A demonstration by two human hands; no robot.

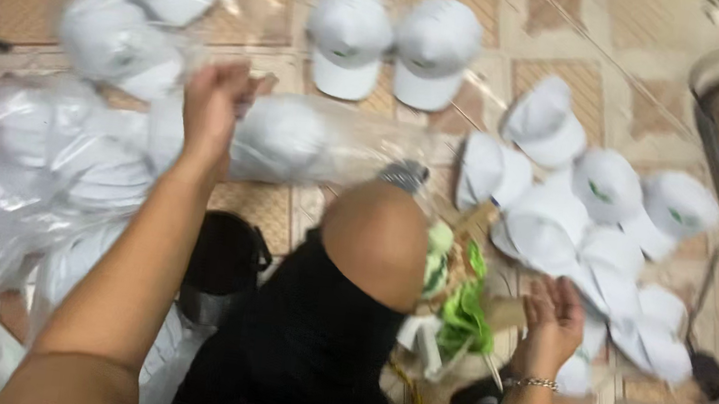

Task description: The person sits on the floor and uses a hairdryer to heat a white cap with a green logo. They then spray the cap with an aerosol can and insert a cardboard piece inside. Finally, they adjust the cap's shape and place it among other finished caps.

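The left grip [215,100] is clenched around the edge of a clear plastic bag [331,139], which is held raised above the floor; a white cap [281,136] is seen inside the bag, just beside the fist. The picture is blurred here, so the exact hold of the fingers cannot be told. The right grip [553,319] is released, palm up and fingers spread, with a bracelet [531,382] worn at the wrist; its fingertips are held just beside a heap of white caps [599,227] spread over the tiled floor [580,46] toward the right edge. Between the two hands a bare knee [377,241] is raised, with black shorts [306,342] below it. Green and white tags [456,310] are lying near the knee. Two more white caps [392,46] are laid side by side toward the far edge of the floor. More bagged caps [64,148] are piled along the left edge, and a black container [223,268] stands beside the left forearm.
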